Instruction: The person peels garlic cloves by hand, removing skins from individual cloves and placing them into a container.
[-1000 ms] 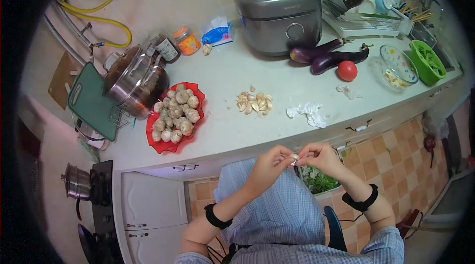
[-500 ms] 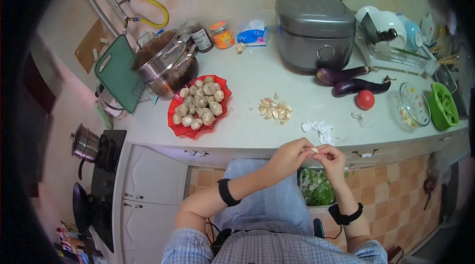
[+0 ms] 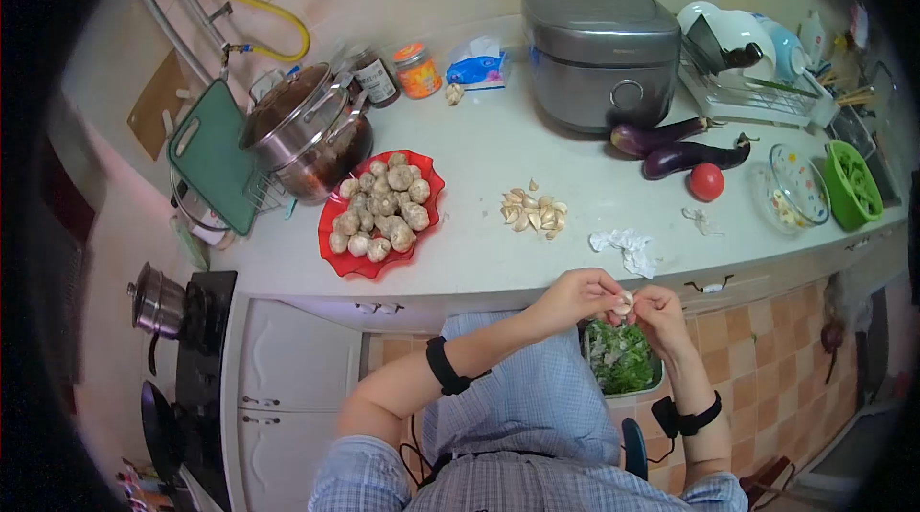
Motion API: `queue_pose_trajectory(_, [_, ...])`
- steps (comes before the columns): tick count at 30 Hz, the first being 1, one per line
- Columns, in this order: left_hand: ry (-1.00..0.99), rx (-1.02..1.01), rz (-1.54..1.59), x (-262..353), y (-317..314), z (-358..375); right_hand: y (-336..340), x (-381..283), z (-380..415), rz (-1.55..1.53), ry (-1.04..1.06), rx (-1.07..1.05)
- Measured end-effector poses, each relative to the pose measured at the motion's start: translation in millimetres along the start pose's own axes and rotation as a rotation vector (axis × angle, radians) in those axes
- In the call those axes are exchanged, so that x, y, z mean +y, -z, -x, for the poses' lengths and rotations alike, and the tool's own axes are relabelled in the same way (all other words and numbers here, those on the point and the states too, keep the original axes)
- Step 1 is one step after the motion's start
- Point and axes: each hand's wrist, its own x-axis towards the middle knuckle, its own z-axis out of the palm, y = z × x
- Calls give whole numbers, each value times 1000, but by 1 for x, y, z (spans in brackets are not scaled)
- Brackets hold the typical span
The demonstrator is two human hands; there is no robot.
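Note:
My left hand (image 3: 575,294) and my right hand (image 3: 661,307) meet just below the counter's front edge, both pinching one small pale garlic clove (image 3: 624,302) between their fingertips. Directly beneath the hands is a bin of green scraps (image 3: 623,359). On the white counter (image 3: 479,253) above lie a pile of loose garlic cloves (image 3: 533,210) and a red plate (image 3: 337,261) heaped with whole garlic bulbs (image 3: 381,210). Crumpled white garlic skins (image 3: 625,248) rest near the counter edge, close to my hands.
A steel pot (image 3: 302,128) and green cutting board (image 3: 208,157) stand at the left, a grey rice cooker (image 3: 599,52) at the back. Two eggplants (image 3: 680,148), a tomato (image 3: 706,181), a glass bowl (image 3: 795,188) and a green colander (image 3: 853,186) sit right. A stove (image 3: 187,359) is lower left.
The view has shifted as my head moved. My hands stayed together on the clove and now sit slightly lower and to the right, over the scrap bin.

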Motion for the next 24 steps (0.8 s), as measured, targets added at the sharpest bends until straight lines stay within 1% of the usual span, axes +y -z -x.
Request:
queue_pose_trajectory(2, [22, -5, -9, 2, 4, 2, 2, -2, -3, -41, -55, -25])
queue_pose_trajectory(3, [39, 0, -8, 1, 6, 2, -2, -7, -2, -44, -43, -11])
queue_pose_trajectory(4, [44, -16, -13, 2, 9, 4, -8, -16, 0, 152, -68, 24])
queue_pose_trajectory(5, [9, 37, -16, 3, 14, 7, -14, -23, 2, 349, -96, 57])
queue_pose_trajectory(6, [-26, 92, -19, 4, 20, 11, -13, -26, 6, 347, -90, 66])
queue_pose_trajectory(7, [-26, 84, -24, 6, 29, 14, -8, -30, 10, 507, -135, 17])
queue_pose_trajectory(8, [-77, 161, -64, 9, 40, 18, -2, -32, 13, 664, -181, -30])
queue_pose_trajectory(9, [-128, 238, -102, 11, 51, 22, 4, -32, 18, 660, -176, -21])
queue_pose_trajectory(10, [-125, 228, -110, 14, 65, 26, 9, -31, 23, 747, -214, -16])
queue_pose_trajectory(11, [-117, 320, -177, 16, 80, 29, 15, -30, 27, 832, -251, -8])
queue_pose_trajectory(12, [-106, 411, -244, 19, 94, 33, 23, -25, 32, 887, -236, 32])
queue_pose_trajectory(13, [-97, 395, -257, 22, 106, 35, 17, -27, 33, 874, -230, 50])
queue_pose_trajectory(15, [-48, 460, -399, 26, 126, 33, 7, -42, 32, 1532, -261, 32])
queue_pose_trajectory(16, [-42, 442, -410, 26, 130, 31, 12, -39, 29, 1600, -306, 61])
queue_pose_trajectory(17, [-82, 475, -458, 27, 135, 29, 12, -38, 27, 1584, -309, 84])
queue_pose_trajectory(18, [-120, 503, -509, 28, 138, 28, 6, -40, 23, 1639, -196, 55])
queue_pose_trajectory(19, [-106, 478, -529, 27, 140, 27, -1, -41, 18, 1690, -86, 31])
queue_pose_trajectory(21, [-174, 467, -380, 25, 139, 24, -37, -59, 1, 1398, 2, -10])
queue_pose_trajectory(23, [-146, 447, -411, 29, 125, 25, -62, -64, -23, 1425, 81, -63])
queue_pose_trajectory(24, [-128, 455, -429, 32, 118, 27, -77, -66, -36, 1389, 161, -74])
